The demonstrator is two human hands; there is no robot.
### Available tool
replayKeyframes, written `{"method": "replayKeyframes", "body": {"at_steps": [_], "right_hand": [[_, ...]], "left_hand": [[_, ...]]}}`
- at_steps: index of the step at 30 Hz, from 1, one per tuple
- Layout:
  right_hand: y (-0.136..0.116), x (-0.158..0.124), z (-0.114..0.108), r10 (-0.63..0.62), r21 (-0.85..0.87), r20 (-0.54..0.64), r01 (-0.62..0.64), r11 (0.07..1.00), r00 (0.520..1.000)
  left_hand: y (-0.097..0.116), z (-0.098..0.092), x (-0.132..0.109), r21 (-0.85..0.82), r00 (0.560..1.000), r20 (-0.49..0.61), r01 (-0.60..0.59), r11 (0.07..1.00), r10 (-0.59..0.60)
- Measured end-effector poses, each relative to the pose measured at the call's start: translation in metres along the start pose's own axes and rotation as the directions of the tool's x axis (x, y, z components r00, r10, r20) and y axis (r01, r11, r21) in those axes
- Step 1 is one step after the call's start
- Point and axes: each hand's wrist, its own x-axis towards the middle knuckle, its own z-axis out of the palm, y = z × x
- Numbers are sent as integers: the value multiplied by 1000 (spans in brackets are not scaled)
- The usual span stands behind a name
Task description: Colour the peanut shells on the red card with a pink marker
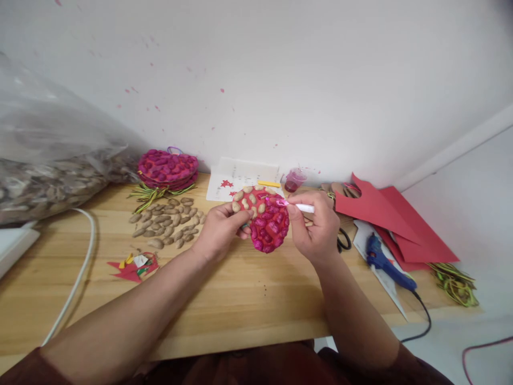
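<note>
My left hand [222,230] grips the left edge of a round red disc covered in peanuts [270,227], holding it up above the table. Magenta paint coats the peanuts on the disc's right and lower part; those at the upper left are bare tan. A white-handled paintbrush [301,207] is pinched in the fingers of my right hand [316,227]. Its pink-wet bristles touch the disc's upper right. Behind the disc stands a small clear cup with dark red paint [294,181].
Loose peanuts [166,222] and red paper scraps [136,266] lie left, before stacked magenta peanut discs [167,168] and a plastic bag of peanuts [48,176]. On the right are black scissors handles [344,240], a blue glue gun [387,262] with its cord, and red paper sheets [417,224].
</note>
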Motion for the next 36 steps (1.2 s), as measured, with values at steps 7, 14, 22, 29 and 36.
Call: {"method": "replayKeyframes", "body": {"at_steps": [7,14,22,29,36], "right_hand": [[-2,-1,2,-24,18,38,24,1000,999],[-3,0,-1,-54,-40,57,56,998,997],[-1,1,0,-32,19,61,31,999,998],[5,2,-3,36,38,27,-37,999,999],[8,-1,-2,185,82,-3,-184,979,983]], "left_hand": [[-1,0,-1,18,1000,3,-3,1000,3],[0,1,1,-6,1000,-15,2,1000,-2],[0,0,0,-16,1000,3,10,1000,-10],[0,-1,1,8,1000,2,5,1000,-5],[1,0,0,12,1000,-10,6,1000,-6]]}}
